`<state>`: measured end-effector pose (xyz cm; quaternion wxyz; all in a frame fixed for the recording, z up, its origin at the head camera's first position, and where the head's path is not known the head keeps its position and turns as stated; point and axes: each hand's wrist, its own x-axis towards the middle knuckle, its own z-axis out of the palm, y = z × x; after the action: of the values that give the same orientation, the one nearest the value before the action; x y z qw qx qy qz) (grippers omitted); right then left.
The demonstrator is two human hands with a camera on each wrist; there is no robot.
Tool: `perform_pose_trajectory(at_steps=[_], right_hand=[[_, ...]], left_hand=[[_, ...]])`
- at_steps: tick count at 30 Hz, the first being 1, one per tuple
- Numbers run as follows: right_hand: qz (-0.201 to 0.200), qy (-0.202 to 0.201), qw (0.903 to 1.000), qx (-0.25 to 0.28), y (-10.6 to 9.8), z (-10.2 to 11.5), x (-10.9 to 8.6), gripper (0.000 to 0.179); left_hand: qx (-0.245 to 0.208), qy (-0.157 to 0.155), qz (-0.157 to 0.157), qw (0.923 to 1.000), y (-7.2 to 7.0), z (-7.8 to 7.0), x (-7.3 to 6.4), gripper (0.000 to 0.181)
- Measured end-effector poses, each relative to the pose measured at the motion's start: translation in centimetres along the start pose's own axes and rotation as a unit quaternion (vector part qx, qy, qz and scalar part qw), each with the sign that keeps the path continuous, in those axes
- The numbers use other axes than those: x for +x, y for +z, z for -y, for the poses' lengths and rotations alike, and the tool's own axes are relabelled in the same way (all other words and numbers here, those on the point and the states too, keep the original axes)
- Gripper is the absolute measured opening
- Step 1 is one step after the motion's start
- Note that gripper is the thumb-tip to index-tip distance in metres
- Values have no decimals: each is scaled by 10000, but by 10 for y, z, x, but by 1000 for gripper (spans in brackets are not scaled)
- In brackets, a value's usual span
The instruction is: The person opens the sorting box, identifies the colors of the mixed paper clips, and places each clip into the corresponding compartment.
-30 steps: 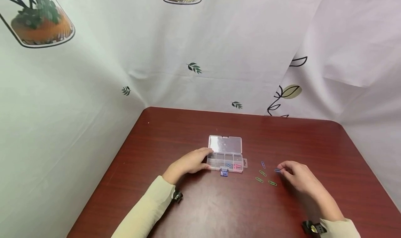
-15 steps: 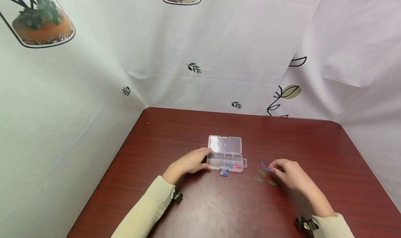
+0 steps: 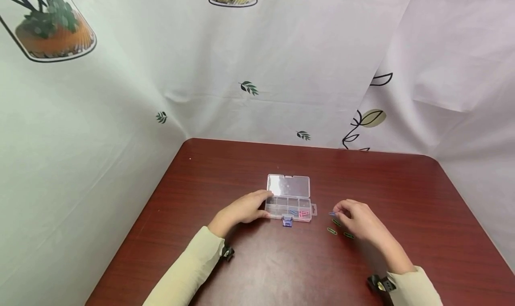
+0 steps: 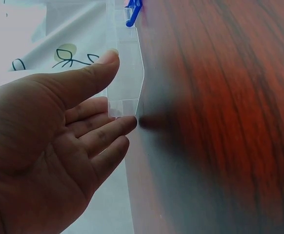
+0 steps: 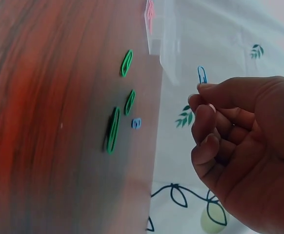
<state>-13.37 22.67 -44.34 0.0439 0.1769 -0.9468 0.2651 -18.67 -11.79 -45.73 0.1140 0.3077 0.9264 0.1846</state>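
Observation:
In the head view my left hand [image 3: 245,207] rests against the left end of a clear compartment box [image 3: 281,214]. Its thumb is at the front corner and its fingers, loosely extended in the left wrist view, touch the end wall. The lid [image 3: 289,186] lies back, and a blue latch [image 3: 287,222] hangs at the front. Blue paper clips [image 3: 293,212] and pink paper clips [image 3: 304,214] lie in separate front compartments. My right hand [image 3: 358,218] pinches a blue paper clip [image 5: 202,74] between thumb and index finger, to the right of the box.
Three green paper clips [image 3: 331,231] lie on the dark red table [image 3: 257,261] near my right hand. Another blue paper clip [image 5: 136,123] lies beside them in the right wrist view. White cloth [image 3: 281,73] with plant prints stands behind the table.
My right hand has moved left toward the box, carrying the pinched blue paper clip over the loose clips. The left hand and box have stayed in place.

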Motion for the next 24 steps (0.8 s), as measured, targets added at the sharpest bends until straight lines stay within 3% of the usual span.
perform_pose_trajectory(at_steps=[7, 24], right_hand=[[-82, -160, 9998, -49, 6, 5, 7, 9], [-14, -79, 10000, -14, 23, 20, 17, 8]], left_hand=[[-30, -38, 62, 10000, -2, -1, 0, 62], [-83, -22, 5, 10000, 0, 1, 0, 61]])
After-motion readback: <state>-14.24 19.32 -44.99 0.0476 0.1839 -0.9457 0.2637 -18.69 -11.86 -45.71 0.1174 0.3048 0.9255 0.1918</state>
